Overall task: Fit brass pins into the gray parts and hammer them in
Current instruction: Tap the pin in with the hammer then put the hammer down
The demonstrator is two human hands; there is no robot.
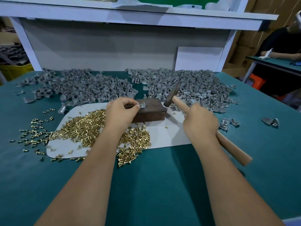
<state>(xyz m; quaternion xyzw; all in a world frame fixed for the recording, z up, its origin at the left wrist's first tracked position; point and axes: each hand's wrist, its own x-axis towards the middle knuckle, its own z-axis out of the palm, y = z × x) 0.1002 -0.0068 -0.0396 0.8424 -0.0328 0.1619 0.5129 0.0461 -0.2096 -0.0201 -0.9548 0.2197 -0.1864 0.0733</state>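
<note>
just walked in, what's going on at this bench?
A person is pinning gray parts. The left hand pinches one gray part on the brown block. The right hand grips a wooden-handled hammer, its head raised just right of the block. Loose brass pins lie in front, gray part piles behind.

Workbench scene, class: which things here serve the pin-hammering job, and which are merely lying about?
Job: hammer in right hand; gray part held on block by left hand; brass pins; gray parts heap.

Lying about: white board; yellow crate; orange stool.
</note>
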